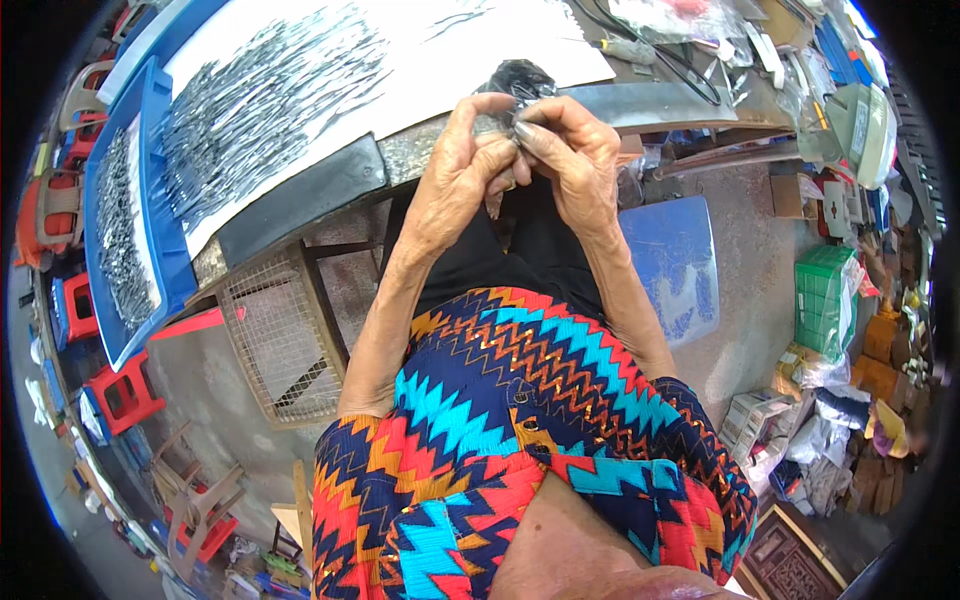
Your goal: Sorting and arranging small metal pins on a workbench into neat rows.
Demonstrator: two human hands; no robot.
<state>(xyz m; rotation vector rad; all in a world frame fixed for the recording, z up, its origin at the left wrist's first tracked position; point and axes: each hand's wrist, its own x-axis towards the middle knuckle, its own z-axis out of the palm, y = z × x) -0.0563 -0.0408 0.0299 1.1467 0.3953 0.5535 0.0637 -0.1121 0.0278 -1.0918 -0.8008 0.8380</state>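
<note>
My left hand (pixel 458 180) and my right hand (pixel 580 160) meet at the table's near edge, thumbs and fingers pinched together. Between them is a small clear plastic bag (pixel 520 78) with dark contents, bulging out beyond my fingertips onto the table. Its pinched part is mostly hidden by my fingers. To the left, many thin black strips (pixel 270 95) lie spread over a white sheet (pixel 440 70). A blue tray (pixel 165 200) at the table's left end holds more small black pieces (pixel 122 235).
A black pad (pixel 305 195) covers part of the table's front edge. Cables (pixel 690 80) and loose plastic lie at the back right. Beside my right arm is a blue stool seat (pixel 668 265); a wire-mesh frame (pixel 282 340) stands below the table. A green crate (pixel 825 300) sits farther right.
</note>
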